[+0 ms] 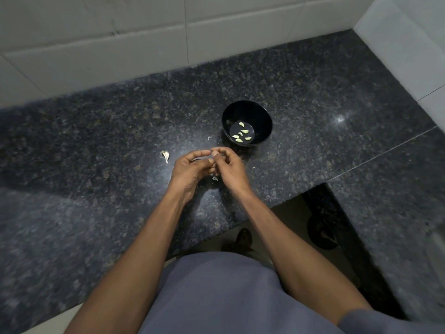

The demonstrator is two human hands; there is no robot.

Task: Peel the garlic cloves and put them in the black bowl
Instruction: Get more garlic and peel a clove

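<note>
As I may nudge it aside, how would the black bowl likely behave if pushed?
The black bowl would probably slide easily on the polished granite counter. Holding only a few peeled cloves, it seems light and might tip.

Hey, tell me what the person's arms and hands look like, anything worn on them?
Both forearms are bare, with no sleeves showing on them. The left hand and right hand wear no gloves, and no rings, watch or bracelet are visible. A grey-blue garment covers the body below.

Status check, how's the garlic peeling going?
Left hand and right hand pinching together, clove hidden. Peeled cloves in black bowl. Unpeeled clove on counter.
</note>
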